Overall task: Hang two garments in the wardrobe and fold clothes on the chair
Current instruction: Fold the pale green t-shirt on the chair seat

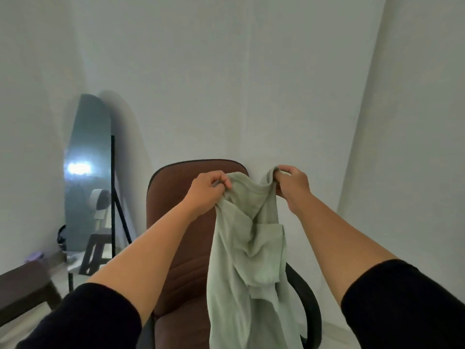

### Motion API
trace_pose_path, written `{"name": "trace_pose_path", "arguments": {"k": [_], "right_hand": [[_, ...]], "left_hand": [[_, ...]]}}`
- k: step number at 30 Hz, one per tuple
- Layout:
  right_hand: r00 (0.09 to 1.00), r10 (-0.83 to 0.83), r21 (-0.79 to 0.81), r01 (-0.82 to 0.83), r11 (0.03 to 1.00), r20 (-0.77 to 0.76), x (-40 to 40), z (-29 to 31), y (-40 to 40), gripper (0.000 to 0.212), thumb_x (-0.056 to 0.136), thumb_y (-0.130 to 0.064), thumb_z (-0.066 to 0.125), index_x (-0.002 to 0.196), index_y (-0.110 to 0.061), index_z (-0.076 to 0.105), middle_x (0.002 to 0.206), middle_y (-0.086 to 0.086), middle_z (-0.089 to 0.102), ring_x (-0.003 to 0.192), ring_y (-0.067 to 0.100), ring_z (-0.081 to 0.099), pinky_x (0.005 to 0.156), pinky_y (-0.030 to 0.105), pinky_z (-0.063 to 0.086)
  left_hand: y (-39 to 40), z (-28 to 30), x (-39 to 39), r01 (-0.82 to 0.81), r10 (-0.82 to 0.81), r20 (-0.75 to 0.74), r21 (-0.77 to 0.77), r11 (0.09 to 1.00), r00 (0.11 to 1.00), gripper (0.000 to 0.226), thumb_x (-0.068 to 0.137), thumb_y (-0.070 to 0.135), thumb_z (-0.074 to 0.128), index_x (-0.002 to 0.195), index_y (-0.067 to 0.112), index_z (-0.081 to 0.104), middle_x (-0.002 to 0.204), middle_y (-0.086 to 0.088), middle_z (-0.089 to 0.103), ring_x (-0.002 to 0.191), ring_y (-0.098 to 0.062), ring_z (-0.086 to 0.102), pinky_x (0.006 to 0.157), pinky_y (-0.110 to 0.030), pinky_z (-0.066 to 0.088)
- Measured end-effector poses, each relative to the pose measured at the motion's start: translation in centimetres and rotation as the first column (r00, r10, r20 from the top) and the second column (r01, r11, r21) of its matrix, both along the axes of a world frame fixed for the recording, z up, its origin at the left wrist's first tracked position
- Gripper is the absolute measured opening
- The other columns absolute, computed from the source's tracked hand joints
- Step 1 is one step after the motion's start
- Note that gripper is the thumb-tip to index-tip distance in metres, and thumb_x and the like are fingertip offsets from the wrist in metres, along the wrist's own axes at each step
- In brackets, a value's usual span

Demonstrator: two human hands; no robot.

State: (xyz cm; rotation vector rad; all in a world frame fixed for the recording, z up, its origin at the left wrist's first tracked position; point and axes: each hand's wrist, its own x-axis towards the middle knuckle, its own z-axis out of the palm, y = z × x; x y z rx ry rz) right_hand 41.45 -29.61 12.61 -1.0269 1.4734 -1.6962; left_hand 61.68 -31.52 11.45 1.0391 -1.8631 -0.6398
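So rn I've got the green garment (pixel 247 238) held up over the brown chair (pixel 181 248), left hand (pixel 210 188) and right hand (pixel 292 182) each pinching a top corner, fingers curled tight on the fabric. It's hanging bunched & twisted tho. IMO I should pull the corners wider apart, shake it flat, then fold on the seat.

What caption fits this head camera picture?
Two hands hold up a pale green garment over a brown chair.
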Motion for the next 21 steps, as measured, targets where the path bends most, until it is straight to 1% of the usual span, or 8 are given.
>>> {"name": "trace_pose_path", "arguments": {"k": [4, 6, 8, 10, 12, 14, 17, 21], "right_hand": [[0.986, 0.119, -0.095, -0.108, 0.990, 0.119, 1.1, 2.3, 0.0, 0.032, 0.087, -0.011, 0.062, 0.118, -0.009, 0.055, 0.087, 0.010, 0.063, 0.074, 0.022, 0.061, 0.082, 0.039, 0.056], [0.984, 0.110, -0.124, -0.093, 0.988, 0.141, 1.0, 3.2, -0.2, 0.028, 0.086, -0.009, 0.062, 0.114, -0.012, 0.057, 0.092, 0.013, 0.064, 0.079, 0.024, 0.063, 0.083, 0.040, 0.057], [0.987, 0.085, -0.140, -0.066, 0.988, 0.137, 0.7, 3.8, -0.5, 0.025, 0.086, -0.007, 0.060, 0.111, -0.014, 0.058, 0.099, 0.016, 0.064, 0.083, 0.026, 0.064, 0.081, 0.039, 0.058], [0.993, 0.067, -0.126, -0.055, 0.991, 0.094, 0.3, 4.0, -0.8, 0.028, 0.086, -0.005, 0.058, 0.113, -0.014, 0.057, 0.102, 0.017, 0.063, 0.084, 0.026, 0.065, 0.078, 0.038, 0.058], [0.996, 0.067, -0.091, -0.062, 0.994, 0.054, -0.2, 3.9, -1.1, 0.030, 0.086, -0.006, 0.058, 0.115, -0.015, 0.056, 0.104, 0.016, 0.064, 0.086, 0.026, 0.067, 0.076, 0.037, 0.059], [0.998, 0.058, -0.061, -0.058, 0.996, 0.005, -0.3, 3.6, -1.2, 0.027, 0.087, -0.009, 0.057, 0.113, -0.017, 0.057, 0.103, 0.012, 0.064, 0.086, 0.024, 0.066, 0.076, 0.036, 0.058], [0.985, 0.031, -0.050, -0.040, 0.998, -0.167, -0.8, 3.1, -1.3, 0.022, 0.092, -0.016, 0.052, 0.111, -0.017, 0.062, 0.101, 0.002, 0.060, 0.078, 0.013, 0.056, 0.075, 0.028, 0.051], [0.922, 0.175, -0.020, -0.194, 0.981, -0.346, -1.9, 1.9, -0.5, 0.019, 0.090, -0.029, 0.061, 0.106, -0.020, 0.065, 0.099, 0.000, 0.060, 0.089, 0.013, 0.055, 0.079, 0.023, 0.043]], "left_hand": [[0.7, 0.9, -0.9, -0.002, 0.004, 0.078, -0.028, 1.000, 0.997, 0.015, 0.081, 0.012, 0.058, 0.074, 0.019, 0.069, 0.063, 0.012, 0.057, 0.056, -0.003, 0.043, 0.052, -0.008, 0.036], [0.5, 0.5, -1.1, -0.054, 0.058, 0.094, -0.050, 0.997, 0.994, 0.006, 0.080, 0.020, 0.065, 0.077, 0.020, 0.071, 0.060, 0.015, 0.056, 0.054, -0.003, 0.042, 0.050, -0.008, 0.035], [-0.1, -0.1, -0.9, -0.143, 0.149, 0.088, -0.071, 0.987, 0.985, 0.003, 0.081, 0.024, 0.068, 0.080, 0.023, 0.070, 0.068, 0.014, 0.059, 0.063, -0.004, 0.049, 0.059, -0.007, 0.034], [-0.8, -0.6, -0.4, -0.269, 0.274, 0.046, -0.097, 0.958, 0.961, 0.009, 0.085, 0.023, 0.064, 0.089, 0.025, 0.072, 0.094, 0.009, 0.066, 0.089, -0.007, 0.057, 0.078, -0.012, 0.034], [-1.5, -0.9, 0.2, -0.368, 0.371, 0.010, -0.106, 0.924, 0.928, 0.016, 0.088, 0.019, 0.059, 0.096, 0.023, 0.072, 0.109, 0.003, 0.066, 0.104, -0.015, 0.058, 0.085, -0.015, 0.032], [-1.9, -0.6, 0.7, -0.421, 0.422, -0.014, -0.100, 0.902, 0.907, 0.021, 0.089, 0.014, 0.055, 0.098, 0.023, 0.072, 0.110, 0.000, 0.067, 0.106, -0.019, 0.059, 0.089, -0.017, 0.035], [-2.1, 0.5, 1.5, -0.483, 0.476, -0.088, -0.099, 0.870, 0.875, 0.025, 0.087, 0.009, 0.054, 0.096, 0.021, 0.074, 0.108, -0.002, 0.070, 0.105, -0.021, 0.061, 0.099, -0.029, 0.042], [-2.3, 2.4, 2.5, -0.574, 0.556, -0.164, -0.098, 0.813, 0.815, 0.031, 0.087, 0.003, 0.048, 0.101, 0.013, 0.073, 0.113, -0.009, 0.069, 0.101, -0.032, 0.062, 0.101, -0.037, 0.044]]}}
